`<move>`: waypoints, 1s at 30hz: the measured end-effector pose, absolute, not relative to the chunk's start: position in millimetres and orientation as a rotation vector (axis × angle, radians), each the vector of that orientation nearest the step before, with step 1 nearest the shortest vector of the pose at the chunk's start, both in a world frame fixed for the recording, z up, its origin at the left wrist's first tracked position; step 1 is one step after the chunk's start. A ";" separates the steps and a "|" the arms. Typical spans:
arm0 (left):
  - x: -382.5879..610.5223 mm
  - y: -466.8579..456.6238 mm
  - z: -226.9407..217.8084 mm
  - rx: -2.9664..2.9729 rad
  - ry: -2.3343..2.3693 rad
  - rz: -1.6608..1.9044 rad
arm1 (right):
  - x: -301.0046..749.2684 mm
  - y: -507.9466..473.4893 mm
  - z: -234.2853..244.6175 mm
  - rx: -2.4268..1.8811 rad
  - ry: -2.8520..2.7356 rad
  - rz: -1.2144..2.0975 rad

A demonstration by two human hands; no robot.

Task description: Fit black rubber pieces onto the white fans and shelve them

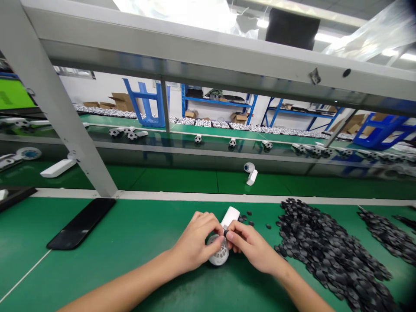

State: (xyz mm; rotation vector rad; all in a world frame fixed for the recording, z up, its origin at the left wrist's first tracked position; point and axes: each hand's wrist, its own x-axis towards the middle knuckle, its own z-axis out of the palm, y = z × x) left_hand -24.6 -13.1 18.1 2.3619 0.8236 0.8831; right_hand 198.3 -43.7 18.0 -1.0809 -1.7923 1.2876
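On the green bench in front of me lies a small white handheld fan (219, 255), its round openwork head toward me and its white handle (231, 216) pointing away. My left hand (196, 240) grips the fan's head from the left, thumb and fingers closed on it. My right hand (250, 247) pinches a small black piece (226, 233) against the upper part of the head, where it meets the handle. The fingers partly hide that spot. Several loose black pieces (249, 219) are scattered just right of the handle.
A large heap of flat black pieces (331, 247) spreads at right, beside a smaller pile (390, 236). A black phone (81, 224) lies at left. Beyond the bench edge, another white fan (251, 174) rests on a green conveyor. A grey metal frame (74, 112) crosses above.
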 end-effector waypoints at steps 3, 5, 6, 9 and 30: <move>-22.1 -14.9 20.1 2.387 1.036 0.758 | 201.3 -42.3 18.2 -1.090 -1.793 1.270; -20.1 -16.7 20.7 2.413 1.139 0.606 | 204.7 -40.9 18.9 -1.107 -1.783 1.238; -19.6 -17.5 20.5 2.430 1.165 0.518 | 206.5 -40.2 19.2 -1.117 -1.777 1.222; -21.0 -17.3 18.4 2.415 1.224 0.304 | 212.1 -38.0 20.1 -1.131 -1.755 1.203; -29.8 -3.8 2.4 1.817 0.649 0.699 | 196.6 -42.8 11.4 -1.206 -1.600 1.418</move>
